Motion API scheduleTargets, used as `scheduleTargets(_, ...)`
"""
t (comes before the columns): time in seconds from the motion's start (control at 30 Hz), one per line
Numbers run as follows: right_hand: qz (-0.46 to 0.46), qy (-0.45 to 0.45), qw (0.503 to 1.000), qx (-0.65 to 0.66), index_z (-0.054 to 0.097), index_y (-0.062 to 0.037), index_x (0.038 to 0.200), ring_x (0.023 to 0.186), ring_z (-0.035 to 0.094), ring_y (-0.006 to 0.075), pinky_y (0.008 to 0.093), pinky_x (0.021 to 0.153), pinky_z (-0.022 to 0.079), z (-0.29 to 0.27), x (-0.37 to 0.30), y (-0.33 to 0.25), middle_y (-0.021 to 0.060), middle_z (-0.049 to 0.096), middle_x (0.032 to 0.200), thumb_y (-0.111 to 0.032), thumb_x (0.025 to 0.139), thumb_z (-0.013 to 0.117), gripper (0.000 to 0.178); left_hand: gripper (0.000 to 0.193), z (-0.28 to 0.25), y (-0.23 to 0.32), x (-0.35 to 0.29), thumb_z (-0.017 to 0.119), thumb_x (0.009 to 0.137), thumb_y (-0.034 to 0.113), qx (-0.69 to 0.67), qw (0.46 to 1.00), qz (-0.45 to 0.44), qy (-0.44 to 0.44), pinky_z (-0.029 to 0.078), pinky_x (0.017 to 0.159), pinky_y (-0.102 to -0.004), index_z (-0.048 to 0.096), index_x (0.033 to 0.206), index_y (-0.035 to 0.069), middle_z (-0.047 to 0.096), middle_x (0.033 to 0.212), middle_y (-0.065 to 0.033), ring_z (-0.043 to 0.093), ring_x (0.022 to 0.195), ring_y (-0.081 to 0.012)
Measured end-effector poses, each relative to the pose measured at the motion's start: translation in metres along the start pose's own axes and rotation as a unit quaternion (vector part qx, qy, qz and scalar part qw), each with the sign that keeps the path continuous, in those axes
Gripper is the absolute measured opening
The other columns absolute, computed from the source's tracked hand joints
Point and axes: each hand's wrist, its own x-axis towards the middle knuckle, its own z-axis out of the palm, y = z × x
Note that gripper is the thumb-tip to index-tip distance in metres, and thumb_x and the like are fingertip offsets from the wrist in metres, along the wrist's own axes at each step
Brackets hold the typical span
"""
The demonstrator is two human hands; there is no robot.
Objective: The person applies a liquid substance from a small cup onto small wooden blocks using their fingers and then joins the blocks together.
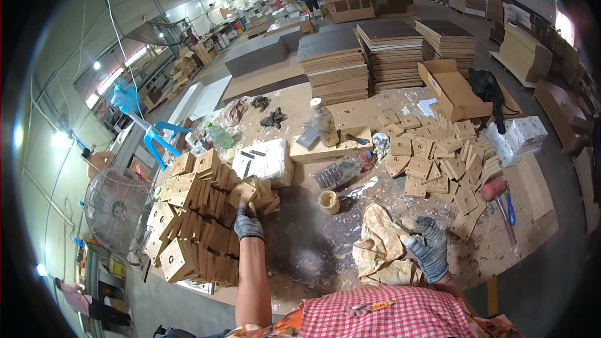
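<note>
My left hand (249, 221), in a grey knit glove, is closed on a small wooden block (241, 194) beside a large stack of similar blocks. Those stacked pale blocks (178, 261), some with round holes, stand in leaning rows to its left. My right hand (429, 248), also gloved, is by the right edge of a crumpled, stained cloth (377, 238). Its thumb and fingers are apart near the cloth's edge, and I see no firm grip. Between the hands stands a small open cup (328, 201) with tan contents.
Loose wooden blocks (421, 147) lie heaped at right, near a red-headed mallet (493, 189) and blue-handled screwdriver (511, 210). A plastic bottle (341, 171) lies mid-table; a white wrapped package (263, 161) sits left of it. Board stacks (333, 69) rise behind. A fan (118, 209) stands left.
</note>
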Motion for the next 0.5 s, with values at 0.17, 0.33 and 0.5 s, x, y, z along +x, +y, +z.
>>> scheduleTargets(0.17, 0.012, -0.012, 1.000, -0.007, 0.064, -0.0004, 0.106, 0.096, 0.060, 0.0184, 0.0292, 0.085, 0.049, 0.000, 0.001, -0.005, 0.0094, 0.061, 0.104, -0.011, 0.079, 0.071, 0.029, 0.030, 0.003, 0.001, 0.007, 0.071, 0.077, -0.001, -0.018, 1.000, -0.001, 0.021, 0.058, 0.066, -0.0239, 0.060, 0.106, -0.001, 0.061, 0.106, -0.0064, 0.060, 0.087, -0.0177)
scheduleTargets(0.33, -0.001, 0.005, 1.000, 0.029, 0.064, -0.0003, 0.105, 0.096, 0.060, 0.0189, 0.0295, 0.086, 0.048, -0.001, 0.002, -0.004, 0.0094, 0.061, 0.103, -0.009, 0.079, 0.071, 0.028, 0.032, 0.003, 0.001, 0.005, 0.071, 0.078, -0.001, 0.009, 0.999, 0.040, 0.004, 0.057, 0.067, -0.0232, 0.060, 0.108, 0.003, 0.060, 0.106, -0.0055, 0.058, 0.089, -0.0169)
scheduleTargets(0.5, 0.006, -0.013, 1.000, 0.010, 0.064, -0.0009, 0.105, 0.095, 0.060, 0.0188, 0.0296, 0.085, 0.048, 0.002, 0.003, 0.001, 0.0091, 0.061, 0.103, -0.008, 0.079, 0.071, 0.028, 0.035, 0.014, 0.012, -0.001, 0.075, 0.076, 0.005, 0.066, 0.997, 0.031, 0.018, 0.055, 0.067, -0.0216, 0.059, 0.108, 0.005, 0.059, 0.108, -0.0045, 0.058, 0.091, -0.0171)
